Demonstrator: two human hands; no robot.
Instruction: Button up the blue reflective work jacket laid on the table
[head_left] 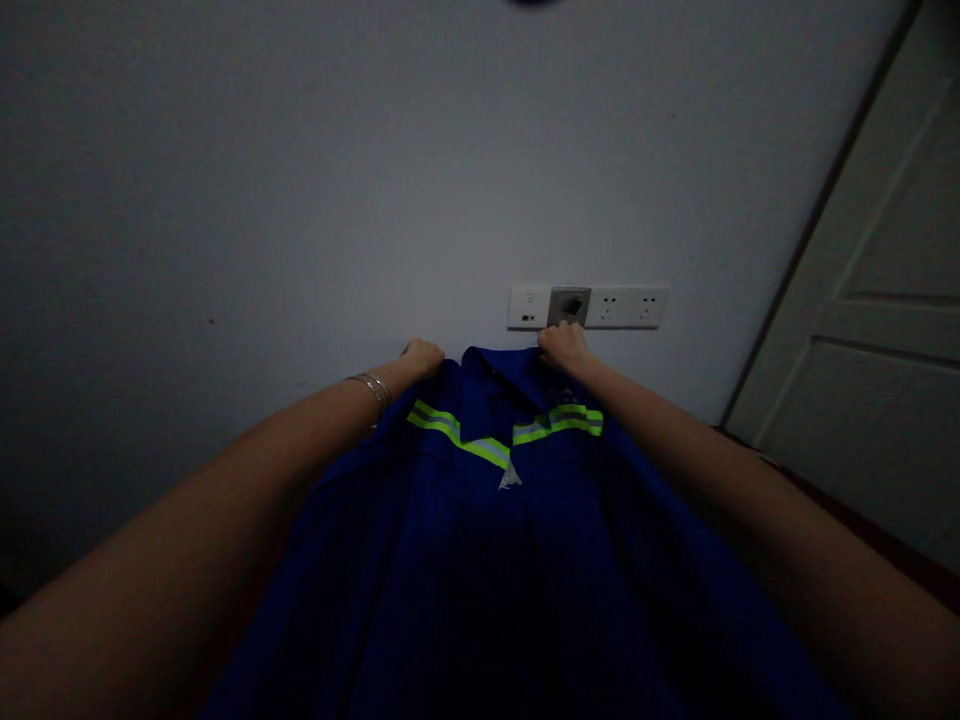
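The person's left hand (423,357) is clenched on one shoulder of a dark blue jacket (465,540) with yellow-green and silver reflective bands (459,432), and the right hand (564,346) grips the other shoulder, just below a row of wall sockets and switch plates (587,307). The jacket hangs between the two arms in front of a pale wall (315,180), its collar (499,385) uppermost, while silvery bangles (373,390) circle the left wrist and a paneled door (870,330) stands at the right.
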